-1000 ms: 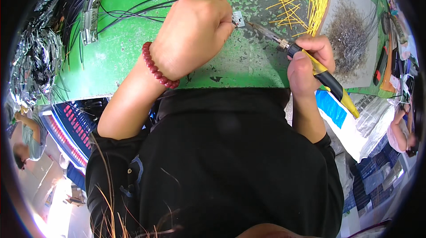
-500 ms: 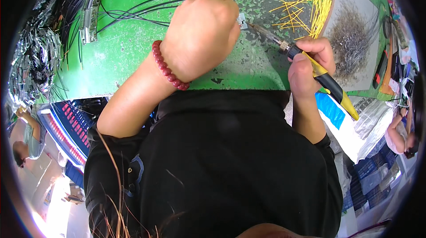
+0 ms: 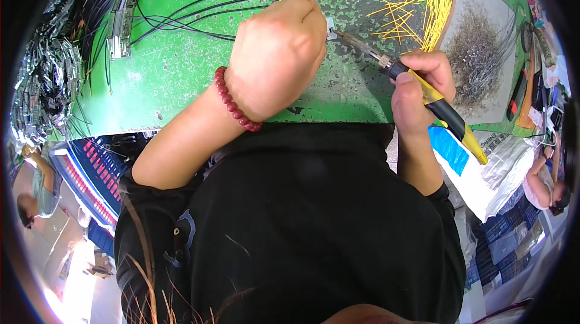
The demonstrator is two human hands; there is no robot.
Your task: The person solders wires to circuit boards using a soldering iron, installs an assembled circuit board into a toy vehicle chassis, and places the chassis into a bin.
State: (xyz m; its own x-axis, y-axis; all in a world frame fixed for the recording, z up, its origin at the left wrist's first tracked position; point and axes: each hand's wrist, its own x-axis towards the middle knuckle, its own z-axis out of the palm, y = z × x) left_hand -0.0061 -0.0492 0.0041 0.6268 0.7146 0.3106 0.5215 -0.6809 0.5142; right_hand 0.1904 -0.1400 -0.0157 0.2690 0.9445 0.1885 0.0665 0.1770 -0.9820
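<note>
My right hand (image 3: 423,85) grips a yellow-and-black soldering iron (image 3: 444,109). Its tip points left at a small light metal piece (image 3: 330,29), which shows just past the fingers of my left hand (image 3: 281,55). I cannot tell whether tip and piece touch. That left hand is closed, knuckles up, and a dark red bead bracelet (image 3: 229,101) circles its wrist. What its fingers hold is hidden beneath it. Several black cables (image 3: 199,12) run from the left toward this hand, and short yellow wire ends stick out beyond it.
A metal block (image 3: 122,22) lies across the cables on the green worktable (image 3: 181,76). Shiny metal parts (image 3: 45,88) are heaped at far left. Yellow wires (image 3: 438,9) lie beside a grey board (image 3: 504,40) covered in dark debris. Hand tools (image 3: 522,91) lie at the right edge. Other people are at both sides.
My left hand has shifted slightly down and right and turned a little, uncovering more of the cables and yellow wire ends. The right hand and soldering iron have hardly moved.
</note>
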